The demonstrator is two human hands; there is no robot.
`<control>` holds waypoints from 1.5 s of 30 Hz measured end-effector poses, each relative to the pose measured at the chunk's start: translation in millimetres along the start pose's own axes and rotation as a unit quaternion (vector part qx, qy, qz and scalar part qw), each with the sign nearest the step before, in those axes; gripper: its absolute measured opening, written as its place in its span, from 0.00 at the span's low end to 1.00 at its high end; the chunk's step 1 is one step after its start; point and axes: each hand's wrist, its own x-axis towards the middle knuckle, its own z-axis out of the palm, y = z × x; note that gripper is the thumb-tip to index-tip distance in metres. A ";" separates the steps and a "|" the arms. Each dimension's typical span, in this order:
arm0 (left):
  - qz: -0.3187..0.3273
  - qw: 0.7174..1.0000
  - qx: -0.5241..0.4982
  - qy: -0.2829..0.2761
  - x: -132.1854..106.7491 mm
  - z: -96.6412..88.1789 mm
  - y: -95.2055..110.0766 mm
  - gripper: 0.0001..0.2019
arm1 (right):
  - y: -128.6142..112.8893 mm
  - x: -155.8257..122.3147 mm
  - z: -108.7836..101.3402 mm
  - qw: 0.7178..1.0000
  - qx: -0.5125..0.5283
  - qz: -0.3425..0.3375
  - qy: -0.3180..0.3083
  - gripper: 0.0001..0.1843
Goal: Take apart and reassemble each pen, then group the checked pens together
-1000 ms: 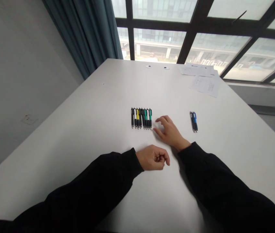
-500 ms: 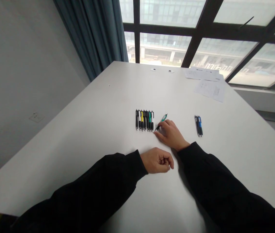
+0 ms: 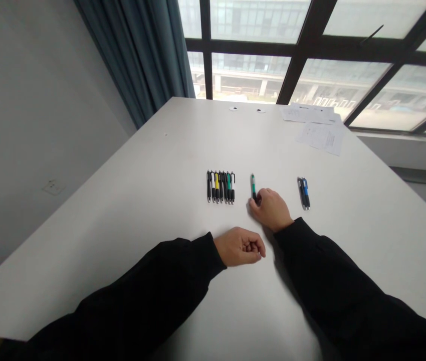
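Right hand [image 3: 269,209] curls at the lower end of a light, slim green pen [image 3: 253,184], grip unclear; left hand [image 3: 238,246] lies loosely fisted.

Your lone pen [image 3: 253,185] has a green barrel and black ends. In the row of pens [image 3: 216,186], black bodies mix with white, yellow and green barrels. The pair of pens [image 3: 303,193] shows black and blue. Your sleeves [image 3: 141,296] are black, the table [image 3: 123,210] white, the curtain [image 3: 141,60] dark teal in vertical folds, the window frames [image 3: 246,47] black.
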 end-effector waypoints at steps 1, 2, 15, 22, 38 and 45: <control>-0.002 1.000 -0.010 0.010 0.7 -0.2 -2.0 0.07 | 2.2 -1.8 -1.2 1.000 0.010 0.016 0.001 0.10; -0.005 0.999 -0.022 0.028 1.4 -0.8 -4.1 0.09 | 5.6 -5.0 -3.3 0.999 0.030 0.029 0.004 0.09; 0.051 0.954 -0.056 0.289 0.3 -36.2 -5.2 0.20 | 50.4 -83.4 -40.9 0.857 0.500 0.074 -0.101 0.12; 0.065 0.954 -0.027 0.291 -3.5 -35.9 -4.2 0.15 | 48.6 -74.1 -37.9 0.837 0.532 0.097 -0.082 0.12; 0.061 0.933 -0.013 0.354 -1.0 -39.7 -6.7 0.12 | 57.7 -71.9 -26.5 0.762 0.624 0.170 -0.034 0.12; 0.062 0.927 -0.016 0.369 0.2 -41.2 -6.6 0.11 | 54.9 -71.9 -26.8 0.768 0.616 0.171 -0.027 0.13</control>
